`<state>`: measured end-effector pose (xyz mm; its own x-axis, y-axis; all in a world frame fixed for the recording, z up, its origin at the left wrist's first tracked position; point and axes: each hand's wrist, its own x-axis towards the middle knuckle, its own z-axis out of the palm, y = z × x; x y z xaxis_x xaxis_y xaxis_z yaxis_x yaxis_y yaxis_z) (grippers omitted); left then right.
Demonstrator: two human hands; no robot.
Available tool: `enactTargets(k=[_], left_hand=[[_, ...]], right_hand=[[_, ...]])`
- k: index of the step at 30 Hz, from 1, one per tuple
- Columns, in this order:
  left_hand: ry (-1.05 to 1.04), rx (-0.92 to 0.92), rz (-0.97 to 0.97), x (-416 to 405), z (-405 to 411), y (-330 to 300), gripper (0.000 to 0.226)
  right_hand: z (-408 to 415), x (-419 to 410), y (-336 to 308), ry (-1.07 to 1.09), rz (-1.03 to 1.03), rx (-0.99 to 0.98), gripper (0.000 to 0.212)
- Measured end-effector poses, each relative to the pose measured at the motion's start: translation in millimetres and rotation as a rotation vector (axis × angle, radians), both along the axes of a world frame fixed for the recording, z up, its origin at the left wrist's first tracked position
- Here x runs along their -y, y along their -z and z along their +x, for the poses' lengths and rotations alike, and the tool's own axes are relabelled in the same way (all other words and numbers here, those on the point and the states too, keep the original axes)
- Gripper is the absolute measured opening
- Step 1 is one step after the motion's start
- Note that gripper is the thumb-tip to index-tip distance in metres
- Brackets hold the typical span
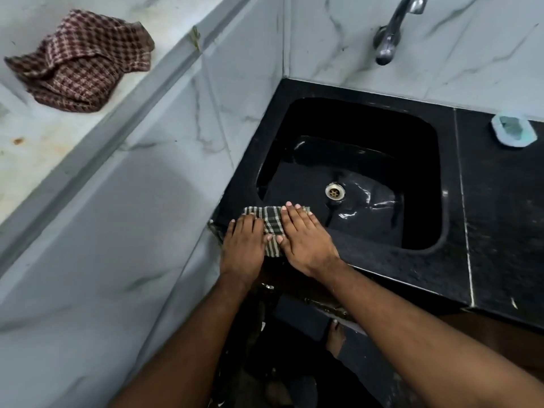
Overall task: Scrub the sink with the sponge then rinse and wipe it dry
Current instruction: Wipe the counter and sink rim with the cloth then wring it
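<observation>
Left hand (243, 245), right hand (303, 235): fingers straight, together, pressing checked cloth (272, 228) flat on sink (368, 257) rim. Risk: wet basin stays streaked.

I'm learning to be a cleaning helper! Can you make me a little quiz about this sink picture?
1. True or false: both hands, the left hand and the right hand, lie flat with straight fingers on the green checked cloth.
2. Where is the green checked cloth? A) over the drain B) on the front left rim of the black sink C) hanging on the tap
3. Fill in: the red checked cloth lies crumpled on the marble ____ to the left.

Key: 1 true; 2 B; 3 ledge.
</observation>
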<state>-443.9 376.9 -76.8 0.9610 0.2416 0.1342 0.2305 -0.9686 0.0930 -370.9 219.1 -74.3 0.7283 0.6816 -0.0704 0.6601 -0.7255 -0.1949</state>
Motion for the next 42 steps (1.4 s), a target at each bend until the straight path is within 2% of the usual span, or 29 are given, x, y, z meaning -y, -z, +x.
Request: enactTargets(k=[9, 16, 21, 24, 27, 32, 36, 42], left_hand=[[-0.315, -0.055, 0.019, -29.6, 23.9, -7.4, 0.039], [-0.35, -0.141, 0.102, -28.5, 52.9, -11.7, 0.022], [-0.387, -0.206, 0.113, -30.2, 58.7, -11.5, 0.034], [-0.413, -0.212, 0.149, -27.9, 66.8, -14.1, 0.026], [-0.458, -0.245, 0.086, -22.2, 71.2, -18.1, 0.034], [-0.515, -0.231, -0.009, -13.7, 67.3, -20.7, 0.049], [-0.552, -0.167, -0.076, -21.6, 63.9, -11.3, 0.053], [-0.473, -0.151, -0.091, -14.6, 61.0, -6.2, 0.074]], right_hand=[[40.4, -85.4, 4.6, -0.071, 0.03, -0.05, 0.062], [65.8, -122.8, 11.6, -0.12, 0.071, -0.09, 0.072], [83.0, -127.0, 14.5, -0.221, 0.088, -0.125, 0.073], [103.8, -131.0, 9.0, -0.309, 0.052, -0.144, 0.067], [117.7, -129.1, -0.1, -0.395, 0.035, -0.14, 0.061], [100.2, -110.7, -11.5, -0.299, 0.165, -0.071, 0.057], [94.4, -97.6, -1.2, -0.371, 0.214, -0.075, 0.055], [103.6, -107.2, -13.0, -0.406, 0.1, 0.041, 0.054]])
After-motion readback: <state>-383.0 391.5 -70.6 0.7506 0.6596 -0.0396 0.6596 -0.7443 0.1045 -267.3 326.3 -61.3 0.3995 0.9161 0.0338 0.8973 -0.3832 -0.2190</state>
